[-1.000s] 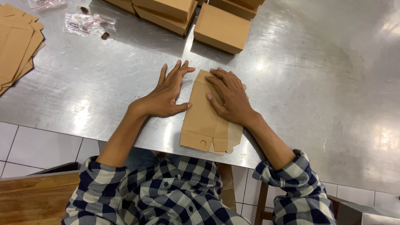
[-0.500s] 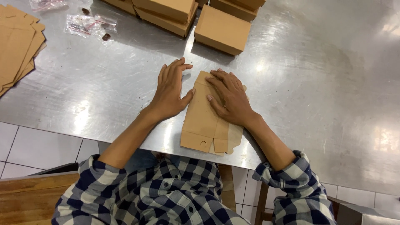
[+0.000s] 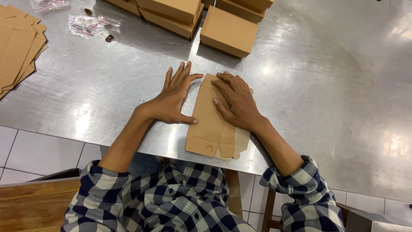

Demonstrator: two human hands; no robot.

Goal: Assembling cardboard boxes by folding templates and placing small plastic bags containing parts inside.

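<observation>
Flat cardboard box blank (image 3: 210,124) lay at the lower centre of the frame, on the near edge of the steel bench (image 3: 322,86), its tabbed end overhanging slightly toward me. My right hand (image 3: 236,101) was open, palm down, pressing flat on the blank's upper right part. My left hand (image 3: 171,99) was open too, fingers spread on the bench just left of the blank, thumb tip touching its left edge. Folded brown boxes (image 3: 225,30) sat at the top centre, a stack of flat blanks (image 3: 17,47) at the upper left, small clear bags (image 3: 92,25) beside them.
</observation>
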